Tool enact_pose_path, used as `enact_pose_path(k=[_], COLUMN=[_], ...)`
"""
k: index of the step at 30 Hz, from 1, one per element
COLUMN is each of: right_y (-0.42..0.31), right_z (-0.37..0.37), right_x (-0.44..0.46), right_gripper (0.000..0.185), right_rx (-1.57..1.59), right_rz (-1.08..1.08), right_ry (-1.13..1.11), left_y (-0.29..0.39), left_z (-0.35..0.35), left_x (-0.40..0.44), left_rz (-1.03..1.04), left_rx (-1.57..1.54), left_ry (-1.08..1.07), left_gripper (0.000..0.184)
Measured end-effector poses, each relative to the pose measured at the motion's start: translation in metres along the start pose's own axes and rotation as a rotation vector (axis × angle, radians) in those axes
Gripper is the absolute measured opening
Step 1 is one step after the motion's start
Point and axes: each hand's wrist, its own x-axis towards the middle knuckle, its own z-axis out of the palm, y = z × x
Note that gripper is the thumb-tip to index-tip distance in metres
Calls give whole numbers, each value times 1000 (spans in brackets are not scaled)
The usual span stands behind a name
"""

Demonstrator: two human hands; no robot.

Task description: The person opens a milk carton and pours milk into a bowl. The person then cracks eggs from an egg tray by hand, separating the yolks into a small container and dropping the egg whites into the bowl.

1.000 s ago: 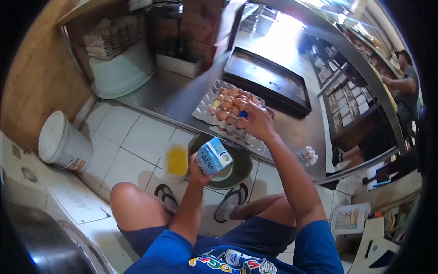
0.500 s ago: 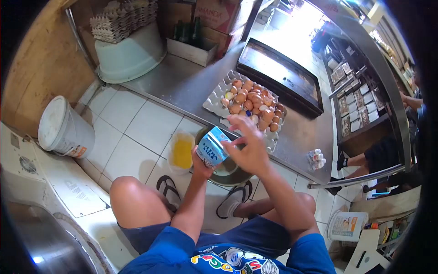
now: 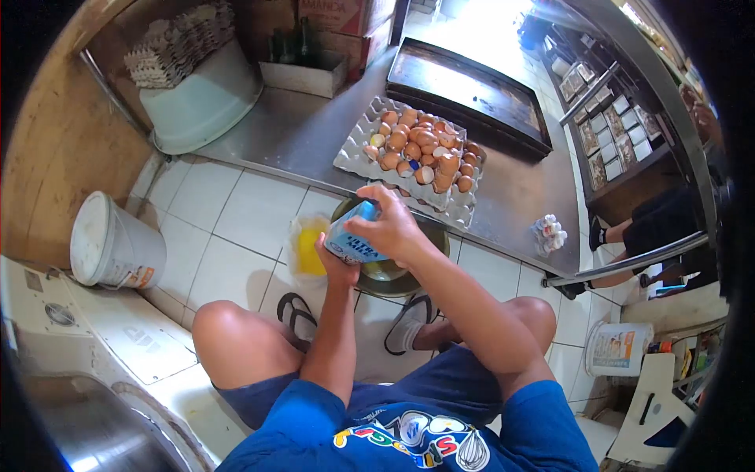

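A blue milk carton [image 3: 355, 245] marked "Ultra Milk" is tilted over a large round bowl [image 3: 445, 245] on the floor. My left hand [image 3: 340, 266] is closed around its lower left side. My right hand [image 3: 387, 226] grips its top, with the thumb on the near face and the fingers on the far side. The bowl lies partly hidden beneath my hands, and a pale content shows inside. Just left of the carton stands a translucent container [image 3: 296, 253] with yellow liquid.
Brown eggs and shells [image 3: 425, 141] sit on cardboard trays [image 3: 358, 153] on a metal shelf [image 3: 303, 145], beside a dark baking tray [image 3: 472, 93]. Small bottles [image 3: 549, 234] stand near the shelf's edge. A white bucket [image 3: 118, 244] is at left. Another person's leg [image 3: 617, 236] shows at right.
The carton has tipped further over and shifted slightly left. My right hand has moved down and left, from fingers spread near the carton's top to gripping it.
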Motion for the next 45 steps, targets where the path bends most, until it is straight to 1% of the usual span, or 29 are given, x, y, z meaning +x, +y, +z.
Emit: enact_pose_path(k=[1, 5, 7, 8, 10, 12, 13, 15, 17, 18, 20, 21, 25, 26, 30, 31, 33, 35, 36, 37, 38, 40, 41, 44, 45], right_y=[-2, -16, -14, 2, 50, 66, 76, 96, 105, 108, 136, 144, 169, 177, 202, 204, 200, 194, 183, 170, 167, 161, 161, 172, 187], right_z=[-3, -26, -39, -40, -31, -9, 6, 42, 71, 77, 96, 97, 111, 114, 113, 114, 112, 111, 103, 95, 94, 90, 87, 70, 64], right_x=[-2, -29, -35, -31, -17, -29, -33, -41, -39, -34, -17, -9, 2, 4, 9, 10, 7, 1, 1, 0, 2, 6, 9, 18, 21], right_gripper=[60, 56, 52, 52, 52, 48, 48, 48, 52, 56, 60, 60, 61, 61, 65, 65, 67, 71, 75, 79, 79, 74, 74, 71, 70], right_rx=[4, -80, -201, -202, 257, 747, 766, 1062, 1114, 1139, 1142, 1156, 1194, 1204, 1249, 1249, 569, -125, -159, -193, -198, -331, -336, -198, -156], right_rz=[-5, -335, -400, -406, -203, 163, 169, 333, 366, 357, 365, 360, 542, 545, 634, 630, 327, 28, -40, -103, -99, -303, -299, -82, 2], right_ry=[8, -45, 151, 147, 210, 149, 163, 147, 224, 234, 256, 273, 221, 225, -8, -7, 295, 551, 494, 435, 445, 393, 404, 171, 105], left_y=[1, 8, 14, 17, 21, 31, 36, 47, 60, 54, 55, 57, 71, 73, 78, 77, 72, 67, 62, 57, 52, 44, 41, 29, 16], left_z=[2, 7, 7, 6, 2, -11, -16, -16, -99, -88, -55, -47, -34, -35, -35, -33, -15, 1, 8, 13, 20, 34, 43, 71, 74], left_x=[-1, -7, -7, -9, -10, -6, -6, -15, 8, 5, -22, -20, -32, -33, -27, -24, -19, -18, -17, -18, -18, -17, -19, -24, -22], left_rz=[6, -14, 19, 47, 89, 122, 107, 247, 507, 474, 457, 446, 399, 396, 631, 633, 748, 854, 849, 843, 839, 835, 834, 607, 520], left_rx=[-1, -33, -43, -48, -49, 19, 38, 220, 752, 760, 607, 620, 643, 654, 1122, 1121, 1336, 1552, 1548, 1637, 1722, 1890, 1885, 1972, 1989], left_ry=[-5, -44, -37, -20, 9, 24, 25, 215, 100, 82, 343, 327, 495, 494, 411, 408, 314, 209, 200, 148, 91, -29, -43, -160, -214], left_gripper=[56, 57, 57, 57, 56, 54, 54, 51, 49, 49, 42, 42, 36, 36, 30, 30, 31, 33, 33, 34, 35, 37, 37, 44, 47])
